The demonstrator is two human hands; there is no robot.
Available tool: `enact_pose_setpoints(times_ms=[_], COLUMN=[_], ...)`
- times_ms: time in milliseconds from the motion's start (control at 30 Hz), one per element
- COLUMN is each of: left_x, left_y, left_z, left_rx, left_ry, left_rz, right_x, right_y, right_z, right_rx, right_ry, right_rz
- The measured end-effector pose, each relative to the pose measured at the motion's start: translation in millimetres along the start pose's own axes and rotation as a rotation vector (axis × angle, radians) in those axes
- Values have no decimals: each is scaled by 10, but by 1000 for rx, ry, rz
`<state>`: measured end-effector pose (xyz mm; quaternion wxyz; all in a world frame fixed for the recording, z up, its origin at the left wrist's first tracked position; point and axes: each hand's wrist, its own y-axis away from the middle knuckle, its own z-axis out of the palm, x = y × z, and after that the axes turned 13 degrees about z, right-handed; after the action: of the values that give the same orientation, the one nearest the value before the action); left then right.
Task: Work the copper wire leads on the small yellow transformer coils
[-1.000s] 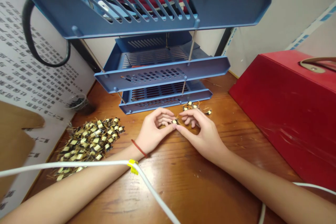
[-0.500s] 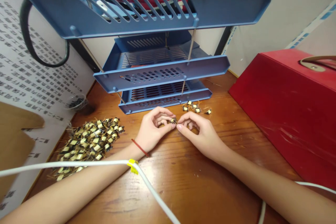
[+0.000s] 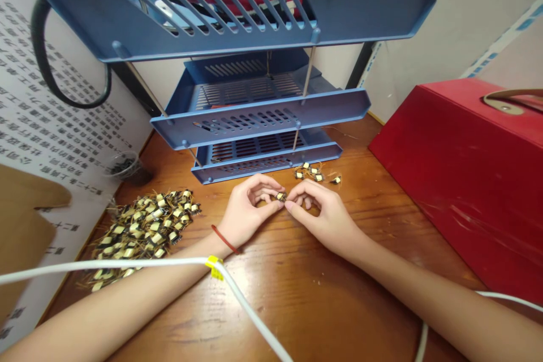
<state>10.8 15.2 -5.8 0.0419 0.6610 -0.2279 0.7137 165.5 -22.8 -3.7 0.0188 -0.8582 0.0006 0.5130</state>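
A small transformer coil (image 3: 280,197), wrapped in pale yellow tape with a black base, is pinched in the fingertips of my left hand (image 3: 250,203), just above the wooden table. My right hand (image 3: 320,212) is closed in a pinch against the coil's right side, at a thin wire lead that barely shows between thumb and forefinger. A large pile of similar coils (image 3: 144,229) with copper-coloured leads lies left of my left hand. Beyond my right hand, several more coils (image 3: 313,171) lie in a small group, with a single coil (image 3: 336,180) beside them.
A blue tiered tray rack (image 3: 258,124) stands right behind my hands, its top tier overhanging. On the right is a red case (image 3: 458,169). A clear cup (image 3: 125,167) of dark bits stands at the left. A white cable (image 3: 246,300) crosses before my left forearm.
The coil has turned slightly in my fingertips, and my right fingertips sit a little closer to it. Both hands stay in nearly the same place.
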Motion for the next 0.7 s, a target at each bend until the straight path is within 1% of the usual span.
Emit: enact_pose_setpoints(times_ms=[433, 700], left_x=[4, 4], left_y=[-3, -20], left_z=[-13, -46], left_rx=[-11, -21], left_ry=[55, 139], left_rz=[-24, -64], right_x=[15, 53], right_y=[-10, -23], right_z=[-25, 3], right_rx=[-140, -99], right_ry=[-103, -178], right_rz=[58, 89])
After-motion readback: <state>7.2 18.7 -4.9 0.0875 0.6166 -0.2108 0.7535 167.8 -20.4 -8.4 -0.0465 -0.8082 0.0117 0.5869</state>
